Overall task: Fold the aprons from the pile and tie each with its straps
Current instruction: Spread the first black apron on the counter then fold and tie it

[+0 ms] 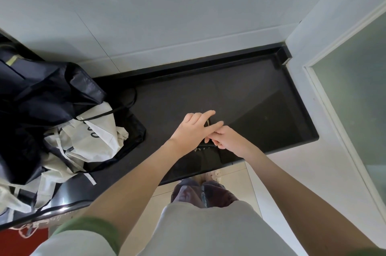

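**A:** How is the grip to be described?

**B:** The right hand [226, 139] is curled, and a thin pale strap [207, 124] appears to be pinched in its fingertips, though the contact is partly hidden by the other hand. The left hand [192, 130] is laid flat, fingers straight, so that the strap is pressed down between two of them. Nothing is clasped by it.

**A:** And where is the task's thing?

**B:** The folded apron [208, 157], dark and compact, is found under both hands at the near edge of the counter [261, 93]. A knot is judged to be in the making.

**A:** How should handling be expected to go?

**B:** The cloth is judged light, thin and limp, perhaps a little slick, so the fold could spring open once pressure is lifted. The strap should be taken close to the crossing, and the bundle kept pinned from above while the knot is drawn tight.

**A:** What is found around it?

**B:** The pile [62, 120] of dark and white aprons is heaped to the left, well apart from the hands. Loose straps [129, 97] are trailed from it onto the counter. A tiled wall [167, 15] is seen behind and a glass panel [355, 88] to the right.

**A:** Is anything in the way?

**B:** The working spot is not blocked. The trailing straps might be snagged when the next apron is drawn out, and the bundle could be nudged off the near edge.
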Demonstrator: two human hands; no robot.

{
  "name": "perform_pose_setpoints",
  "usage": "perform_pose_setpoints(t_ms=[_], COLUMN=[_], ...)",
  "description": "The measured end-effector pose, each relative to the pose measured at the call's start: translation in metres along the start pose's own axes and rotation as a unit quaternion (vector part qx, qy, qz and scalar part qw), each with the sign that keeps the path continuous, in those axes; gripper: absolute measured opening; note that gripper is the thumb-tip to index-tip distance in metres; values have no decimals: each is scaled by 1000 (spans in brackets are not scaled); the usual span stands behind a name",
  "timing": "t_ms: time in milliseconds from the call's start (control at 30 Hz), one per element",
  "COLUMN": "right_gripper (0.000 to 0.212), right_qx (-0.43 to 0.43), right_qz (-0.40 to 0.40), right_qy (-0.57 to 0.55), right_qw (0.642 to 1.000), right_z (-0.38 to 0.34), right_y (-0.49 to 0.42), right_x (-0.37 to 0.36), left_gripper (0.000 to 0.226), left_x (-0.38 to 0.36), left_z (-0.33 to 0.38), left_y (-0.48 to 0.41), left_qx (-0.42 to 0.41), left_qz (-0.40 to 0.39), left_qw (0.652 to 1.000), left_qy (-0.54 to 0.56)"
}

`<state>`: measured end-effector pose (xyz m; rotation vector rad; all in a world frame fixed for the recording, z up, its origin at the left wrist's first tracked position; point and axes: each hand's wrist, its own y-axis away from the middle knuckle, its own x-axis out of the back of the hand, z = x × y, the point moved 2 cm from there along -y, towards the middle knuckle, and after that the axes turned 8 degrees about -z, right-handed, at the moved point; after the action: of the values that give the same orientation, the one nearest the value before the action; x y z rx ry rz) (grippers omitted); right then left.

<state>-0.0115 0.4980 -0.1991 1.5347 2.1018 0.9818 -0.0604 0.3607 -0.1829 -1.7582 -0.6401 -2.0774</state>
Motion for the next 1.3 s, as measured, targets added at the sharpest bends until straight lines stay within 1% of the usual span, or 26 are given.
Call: perform_pose_setpoints(t_ms=[33, 100, 133, 167, 200, 233, 300, 333, 400, 467, 500, 600, 667, 733, 867, 967, 1033, 1133, 1200, 1233, 1300], right_gripper=[26, 22, 19, 15, 11, 9, 5, 5, 5, 8, 10, 13, 16, 19, 20, 18, 17, 14, 11, 10, 10], right_qx=[-2, -5, -8, -9, -10, -10, -5, 0, 17, 35, 42, 53, 63, 75, 89, 64, 36, 27, 27, 28, 35], right_qz=[-14, -25, -16, -3, 12, 25, 46, 54, 61, 61, 62, 66, 60, 50, 40, 53, 61, 60, 73, 83, 103], right_qy=[16, 21, 10, -7, -28, -48, -89, -112, -154, -199, -219, -265, -270, -251, -219, -206, -186, -151, -89, -51, 18], right_qw=[1000, 999, 1000, 1000, 999, 998, 995, 992, 986, 978, 973, 961, 959, 964, 971, 975, 980, 986, 993, 995, 994], right_z=[1, 2, 2, 2, 3, 3, 4, 5, 6, 7, 7, 9, 10, 10, 6, 6, 9, 12, 10, 9, 6], right_y=[0, 0, 0, -1, -3, -4, -5, -5, -7, -9, -10, -11, -10, -9, -9, -8, -6, -6, -7, -8, -11], right_x=[1, 2, 2, 2, 2, 1, 1, 1, 1, 0, -1, -2, -2, -2, -2, -1, -1, -3, -3, -3, -3], left_gripper=[58, 45, 40, 37, 36, 38, 40, 36, 27, 24, 24, 28, 28, 25, 21, 15, 11, 17, 18, 19, 22], left_x=[1, 1, 0, -5, -11, -12, -16, -16, -16, -16, -17, -23, -25, -26, -27, -28, -26, -23, -24, -23, -23], left_z=[0, 0, 0, 1, 1, 2, 6, 8, 11, 14, 16, 18, 19, 19, 14, 8, 6, 5, 5, 4, 1], left_y=[1, 1, 1, 1, 0, -1, -3, -2, -2, -2, -2, -5, -7, -6, -5, -3, -3, -2, -1, -1, 0], left_qx=[-10, 3, 25, 55, 80, 108, 164, 201, 264, 278, 278, 261, 266, 293, 340, 356, 360, 357, 329, 308, 274], left_qz=[10, -10, -31, -71, -97, -115, -99, -78, -29, -2, -10, -41, -39, -30, -4, 0, 5, 13, 8, -2, -25], left_qw=[1000, 999, 998, 995, 991, 987, 979, 968, 932, 911, 905, 900, 890, 863, 785, 717, 672, 611, 570, 566, 584], left_qy=[-24, -50, -57, -53, -41, -17, 64, 125, 248, 305, 323, 345, 369, 410, 518, 600, 647, 707, 752, 765, 764])
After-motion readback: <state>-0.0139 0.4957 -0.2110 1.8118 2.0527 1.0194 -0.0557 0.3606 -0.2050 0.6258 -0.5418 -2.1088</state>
